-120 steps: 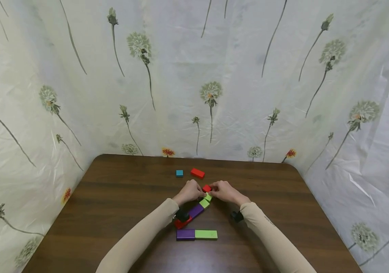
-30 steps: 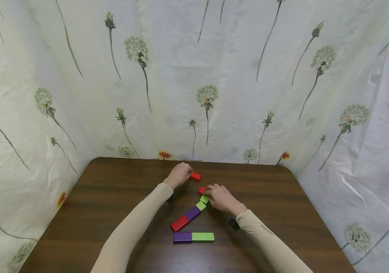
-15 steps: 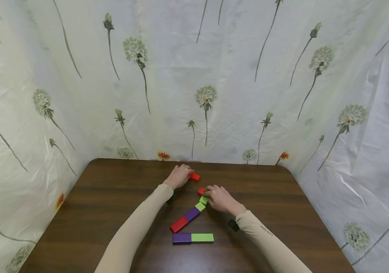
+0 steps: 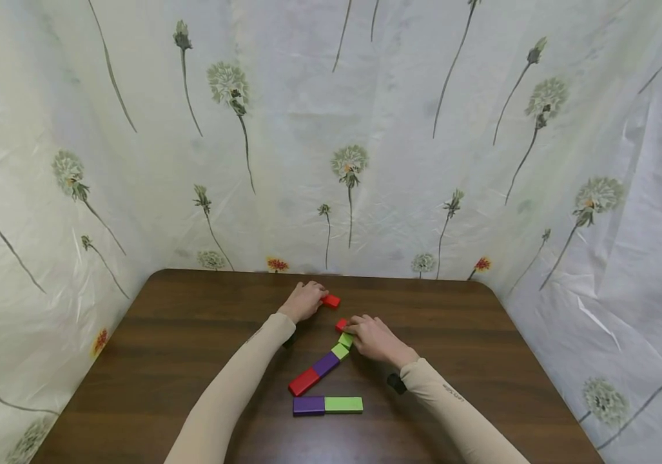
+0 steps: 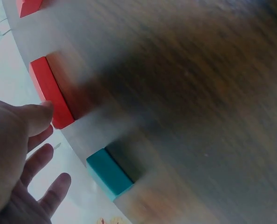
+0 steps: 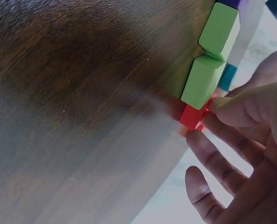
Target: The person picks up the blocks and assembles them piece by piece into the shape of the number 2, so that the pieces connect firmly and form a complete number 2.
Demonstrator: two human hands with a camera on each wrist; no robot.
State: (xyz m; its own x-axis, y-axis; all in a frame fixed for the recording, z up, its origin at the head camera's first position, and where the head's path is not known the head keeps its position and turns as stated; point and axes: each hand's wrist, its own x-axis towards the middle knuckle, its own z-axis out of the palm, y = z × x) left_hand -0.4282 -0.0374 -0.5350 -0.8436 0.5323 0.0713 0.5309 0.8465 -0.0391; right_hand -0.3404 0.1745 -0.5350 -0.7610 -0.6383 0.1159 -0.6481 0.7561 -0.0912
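Observation:
On the brown table my left hand is at the left end of a long red block. Its thumb lies against that end and the index finger sits just behind, so the two pinch it; the other fingers are spread. A teal block stands beside it, hidden from the head view. My right hand has thumb and index finger at a small red block, pinching it where it meets a green block. Part of this grip is hidden behind the thumb.
A slanted row continues from there with another green block, a purple block and a red block. Nearer the front, a purple block and a long green block lie end to end. A flowered curtain surrounds the table.
My left hand has left the small blocks and gone back and left to the long red block. The right hand stays by the small red block. Over the last second both hands barely move.

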